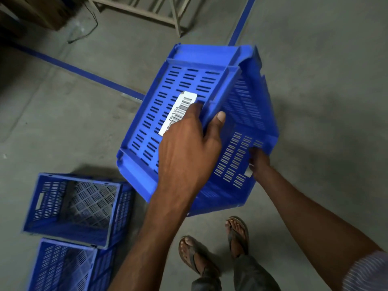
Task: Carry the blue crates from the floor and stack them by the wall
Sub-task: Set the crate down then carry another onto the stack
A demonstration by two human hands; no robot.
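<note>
A blue slotted crate (189,80) hangs tilted in the air above the concrete floor, its open side turned to the right. A white barcode label (178,110) is stuck on its upper side wall. My left hand (189,148) grips the crate's near rim, fingers over the label and thumb inside. My right hand (259,162) holds the crate's lower right wall from outside. Two more blue crates stand open on the floor at lower left, one (75,208) behind the other (63,267).
Blue tape lines (90,75) cross the grey floor. A pale metal frame (147,11) stands at the top, with a dark cable and brown boxes (35,11) at upper left. My feet in sandals (212,246) are at the bottom.
</note>
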